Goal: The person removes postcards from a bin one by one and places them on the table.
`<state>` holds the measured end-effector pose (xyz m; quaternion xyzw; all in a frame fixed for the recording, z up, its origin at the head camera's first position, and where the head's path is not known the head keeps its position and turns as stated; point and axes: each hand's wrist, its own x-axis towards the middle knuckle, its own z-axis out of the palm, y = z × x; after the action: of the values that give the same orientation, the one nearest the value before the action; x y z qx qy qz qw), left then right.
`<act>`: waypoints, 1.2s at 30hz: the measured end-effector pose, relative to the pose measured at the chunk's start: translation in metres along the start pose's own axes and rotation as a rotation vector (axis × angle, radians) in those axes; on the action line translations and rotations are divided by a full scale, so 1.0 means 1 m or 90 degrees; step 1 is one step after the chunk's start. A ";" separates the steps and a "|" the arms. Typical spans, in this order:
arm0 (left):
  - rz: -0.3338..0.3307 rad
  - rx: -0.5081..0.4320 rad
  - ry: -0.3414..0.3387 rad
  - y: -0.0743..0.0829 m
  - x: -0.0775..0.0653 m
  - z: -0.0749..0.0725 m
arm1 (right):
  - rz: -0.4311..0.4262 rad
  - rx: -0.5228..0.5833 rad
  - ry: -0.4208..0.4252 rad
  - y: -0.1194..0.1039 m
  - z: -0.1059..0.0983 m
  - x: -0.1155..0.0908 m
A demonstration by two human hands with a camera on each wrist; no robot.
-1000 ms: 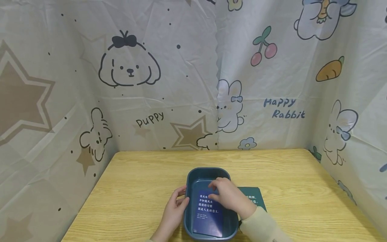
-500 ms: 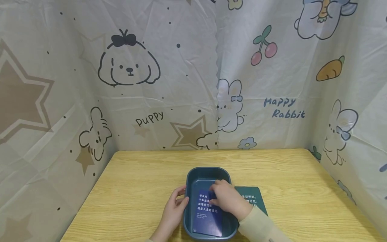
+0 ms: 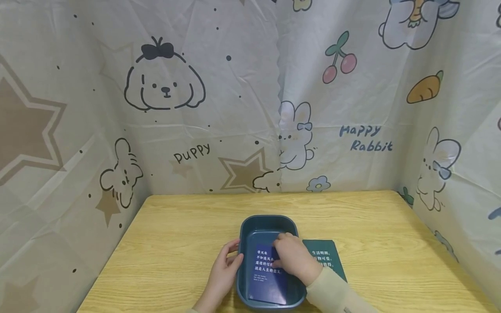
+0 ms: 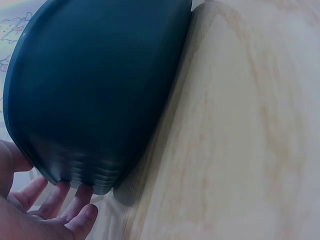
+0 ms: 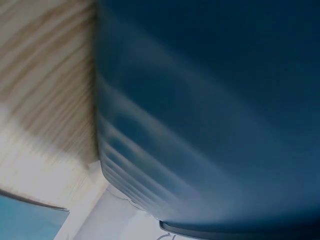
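Observation:
A dark teal rectangular box (image 3: 268, 219) without a lid stands at the front middle of the table. Inside it lies a purple booklet (image 3: 266, 287) with white Chinese writing, flat on the bottom. My left hand (image 3: 223, 271) is at the box's left wall, its thumb and fingertips at the outer side; in the left wrist view several fingers (image 4: 55, 200) touch the ribbed end of the wall. My right hand (image 3: 295, 256) reaches over the right rim, fingers bent, thumb over the booklet's upper right part. Whether it grips the booklet I cannot tell.
A green booklet (image 3: 322, 250) with white writing lies on the table right of the box, partly under the right sleeve (image 3: 332, 289). Wood-grain table (image 3: 188, 230) spreads to both sides. A printed cloth (image 3: 219, 117) hangs behind and along the sides.
My right hand has lowered slightly and shifted a little to the right in the box, fingers bending more. More of the green booklet shows. The left hand and the box stay put.

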<state>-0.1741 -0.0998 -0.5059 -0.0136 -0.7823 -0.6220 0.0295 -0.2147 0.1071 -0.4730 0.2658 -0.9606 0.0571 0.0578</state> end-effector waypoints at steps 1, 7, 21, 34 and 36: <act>0.000 0.000 0.000 0.000 0.000 0.000 | 0.001 -0.001 -0.001 0.000 0.000 0.000; 0.003 0.001 0.001 0.000 0.000 0.000 | -0.006 -0.014 0.000 -0.001 0.000 -0.001; 0.005 0.002 -0.003 0.000 0.000 0.000 | -0.006 -0.038 0.006 -0.001 0.003 0.001; 0.027 -0.020 -0.005 0.001 -0.002 -0.001 | 0.013 -0.033 0.027 -0.002 0.004 0.001; 0.025 -0.021 -0.006 0.004 -0.002 -0.002 | 0.012 -0.029 0.030 -0.002 0.005 0.001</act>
<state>-0.1722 -0.1005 -0.5020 -0.0325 -0.7717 -0.6341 0.0374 -0.2149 0.1045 -0.4773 0.2540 -0.9624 0.0420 0.0862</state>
